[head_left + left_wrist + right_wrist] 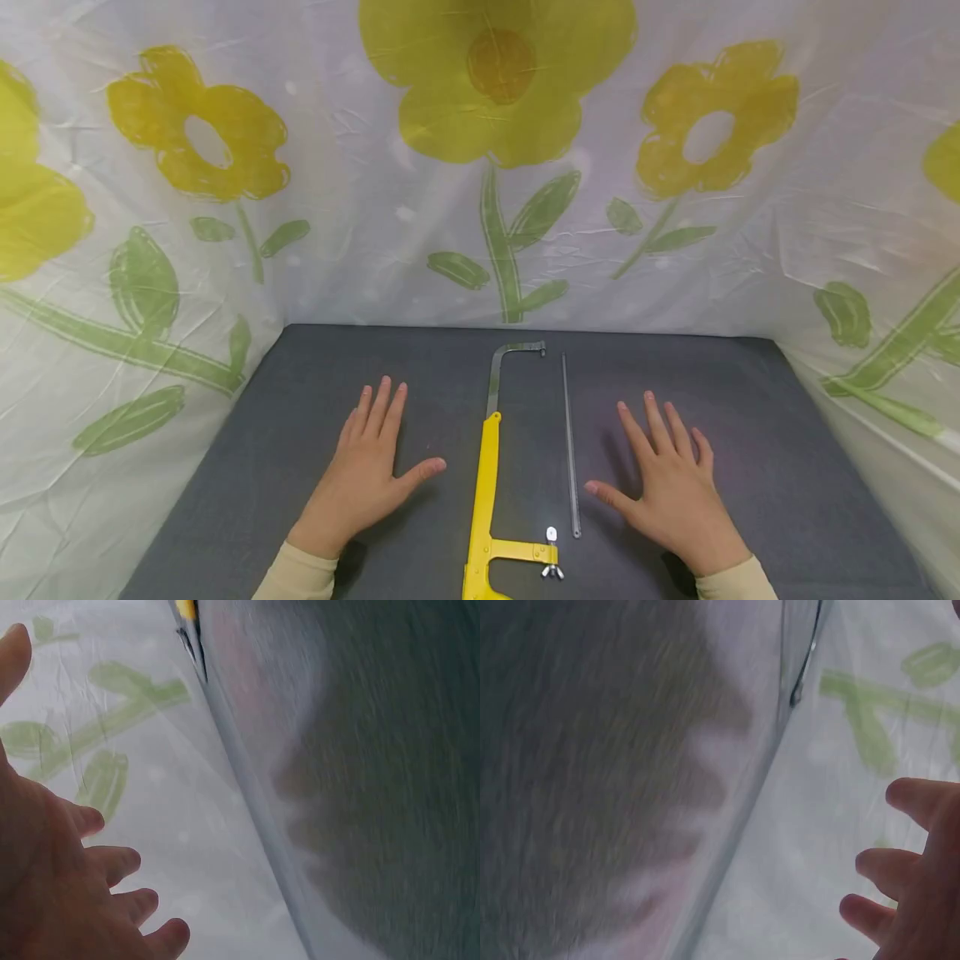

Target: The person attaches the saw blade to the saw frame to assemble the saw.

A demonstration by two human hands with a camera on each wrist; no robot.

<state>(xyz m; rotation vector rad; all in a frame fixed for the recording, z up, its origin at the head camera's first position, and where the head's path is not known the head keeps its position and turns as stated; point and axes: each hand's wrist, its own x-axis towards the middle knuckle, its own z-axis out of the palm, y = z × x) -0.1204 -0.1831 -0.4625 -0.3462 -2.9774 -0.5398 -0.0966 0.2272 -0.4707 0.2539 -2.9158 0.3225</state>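
Observation:
A yellow hacksaw frame (486, 475) lies on the dark table between the two hands, its grey metal arm (495, 375) bent over at the far end. A wing nut (552, 571) is fitted on its near cross-arm, and the handle runs out of the bottom of the head view. Right of the frame, apart from it, lies a thin grey hacksaw blade (570, 450). My left hand (367, 475) is left of the frame with its fingers spread, holding nothing. To the right of the blade, my right hand (667, 483) also has spread fingers and holds nothing; its thumb points toward the blade.
The dark table (300, 367) ends at a white curtain (337, 208) printed with yellow flowers, which stands behind it and along both sides. Shadows of the hands fall on the table in both wrist views.

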